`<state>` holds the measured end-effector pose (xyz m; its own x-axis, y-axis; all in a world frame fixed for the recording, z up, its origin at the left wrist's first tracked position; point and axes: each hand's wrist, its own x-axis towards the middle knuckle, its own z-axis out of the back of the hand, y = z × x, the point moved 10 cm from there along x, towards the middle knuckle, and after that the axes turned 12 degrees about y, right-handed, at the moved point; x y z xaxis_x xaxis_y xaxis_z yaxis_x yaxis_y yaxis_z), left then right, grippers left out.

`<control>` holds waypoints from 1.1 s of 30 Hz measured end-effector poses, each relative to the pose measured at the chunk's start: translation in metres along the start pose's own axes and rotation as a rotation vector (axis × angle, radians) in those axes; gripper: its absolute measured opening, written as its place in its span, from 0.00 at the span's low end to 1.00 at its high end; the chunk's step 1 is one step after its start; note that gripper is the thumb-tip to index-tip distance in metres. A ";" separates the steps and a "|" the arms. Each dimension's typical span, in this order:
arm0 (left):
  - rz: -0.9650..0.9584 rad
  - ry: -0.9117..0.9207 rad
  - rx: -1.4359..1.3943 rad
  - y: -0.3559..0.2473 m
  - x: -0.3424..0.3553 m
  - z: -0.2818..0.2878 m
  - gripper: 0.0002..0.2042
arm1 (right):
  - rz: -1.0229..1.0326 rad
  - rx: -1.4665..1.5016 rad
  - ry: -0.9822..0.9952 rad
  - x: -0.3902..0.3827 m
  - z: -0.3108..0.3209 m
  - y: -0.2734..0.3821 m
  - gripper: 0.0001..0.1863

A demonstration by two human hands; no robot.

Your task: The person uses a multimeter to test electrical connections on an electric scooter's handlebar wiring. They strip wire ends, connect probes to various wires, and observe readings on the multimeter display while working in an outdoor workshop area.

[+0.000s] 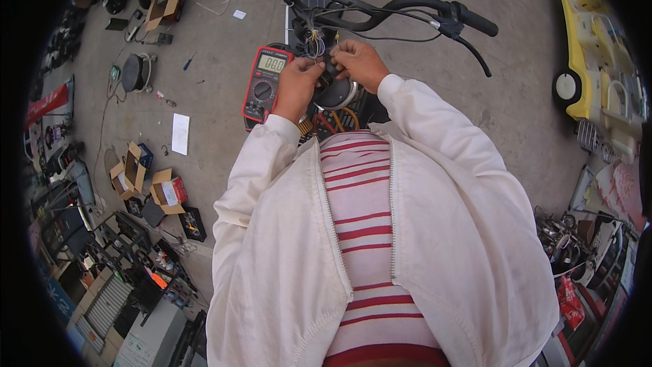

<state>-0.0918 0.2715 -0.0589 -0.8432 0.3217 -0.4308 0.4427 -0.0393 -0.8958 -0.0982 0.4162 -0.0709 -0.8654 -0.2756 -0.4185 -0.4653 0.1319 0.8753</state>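
Note:
My left hand (297, 86) is closed, its thumb and fingers pinched together beside a bundle of thin wires (314, 45). What sits between its fingertips is too small to make out. Facing it, my right hand (363, 66) is also closed in a pinch, and its hold is hidden by the fingers. A dark gap with wiring separates the two hands. Against my left wrist leans a red and grey multimeter (263, 90) with a lit display and a round dial. Just beyond my hands rises the black handlebar (401, 4) of a two- or three-wheeled vehicle, with cables along it.
Below my hands are a round dark part (337, 95) and thick orange cables (349, 119). To the left on the concrete floor lie a white paper sheet (180, 134), a screwdriver (189, 62), a stool (138, 73) and open cardboard boxes (168, 189). A yellow vehicle body (576, 34) stands right.

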 end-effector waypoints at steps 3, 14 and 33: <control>-0.020 -0.003 -0.019 0.001 0.001 0.000 0.09 | 0.044 -0.164 0.040 -0.004 -0.006 0.017 0.13; -0.022 0.011 0.012 -0.002 0.006 -0.005 0.09 | -0.012 -0.352 0.035 0.003 -0.007 0.024 0.10; 0.007 0.027 -0.117 0.001 0.004 -0.014 0.07 | 0.136 -0.549 -0.129 0.000 0.002 0.035 0.13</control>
<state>-0.0904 0.2854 -0.0598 -0.8324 0.3469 -0.4322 0.4820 0.0682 -0.8735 -0.1148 0.4226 -0.0413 -0.9423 -0.1678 -0.2897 -0.2136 -0.3647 0.9063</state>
